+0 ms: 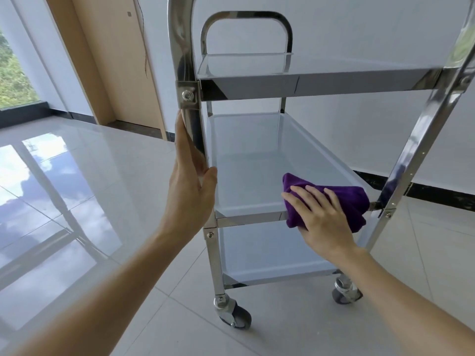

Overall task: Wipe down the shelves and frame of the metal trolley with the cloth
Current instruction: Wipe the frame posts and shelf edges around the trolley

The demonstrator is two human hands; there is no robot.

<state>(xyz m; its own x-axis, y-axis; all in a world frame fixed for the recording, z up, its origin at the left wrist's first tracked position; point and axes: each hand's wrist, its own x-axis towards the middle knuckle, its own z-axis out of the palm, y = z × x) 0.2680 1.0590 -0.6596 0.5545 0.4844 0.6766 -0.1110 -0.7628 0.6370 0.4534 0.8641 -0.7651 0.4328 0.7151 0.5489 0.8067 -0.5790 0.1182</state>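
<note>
Head view, right hand (323, 214): fingers spread flat, pressing the purple cloth (344, 199) onto the middle shelf (252, 176) at its near rim.
Left hand (191, 176): I see straight fingers lying flat along the trolley (308, 83) front post (191, 119).
In my way: top shelf (257, 65) overhangs the cloth hand; slanted post (416, 140) just beyond the cloth.
Room: shelf surface stretches from the cloth towards my left hand.
Trays: cloth drapes over the middle rim; bottom shelf (270, 253) lies under that hand.

The left hand (191, 181) is upright, fingers straight and together, thumb forward; the right hand (323, 217) sits lower, palm down, fingers spread, both forearms extended forward.
</note>
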